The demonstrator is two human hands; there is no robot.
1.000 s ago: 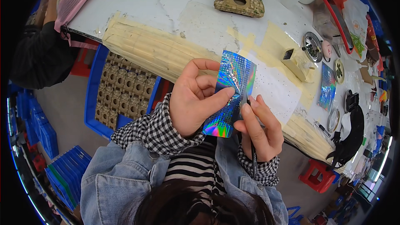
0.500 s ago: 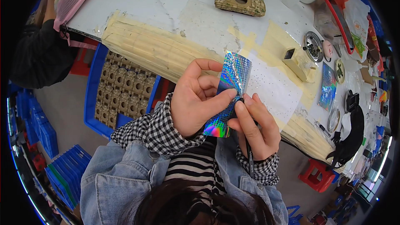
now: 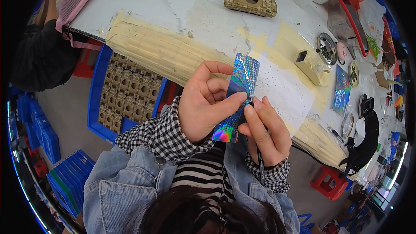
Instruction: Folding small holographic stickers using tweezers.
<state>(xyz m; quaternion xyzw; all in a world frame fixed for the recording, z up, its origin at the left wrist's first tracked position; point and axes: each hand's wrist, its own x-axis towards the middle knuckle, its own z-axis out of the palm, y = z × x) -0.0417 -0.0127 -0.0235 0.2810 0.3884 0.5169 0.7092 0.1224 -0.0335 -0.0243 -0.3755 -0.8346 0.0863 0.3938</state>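
My left hand [image 3: 206,106] pinches a shiny holographic foil sheet [image 3: 245,73] between thumb and fingers, above the table's front edge. Rows of small dots or holes cover the foil, which shimmers blue with a rainbow patch at its lower end. In my right hand [image 3: 268,136] is a pair of slim black tweezers [image 3: 260,164], held like a pen. Their tip meets the foil right beside my left thumb. Whether the tip grips anything is too small to tell. Below the foil lies a white paper sheet [image 3: 284,91] sprinkled with tiny dark specks.
Camouflage-patterned parts [image 3: 251,6] with round openings sit at the far table. More fill a blue crate [image 3: 93,117] at left. On the right are a cream block [image 3: 312,67], a round metal dish [image 3: 326,47] and another foil sheet [image 3: 341,89]. A person's dark sleeve [image 3: 43,56] shows far left.
The foil has tilted slightly, shifting its reflections. Both hands keep nearly the same place and grip.
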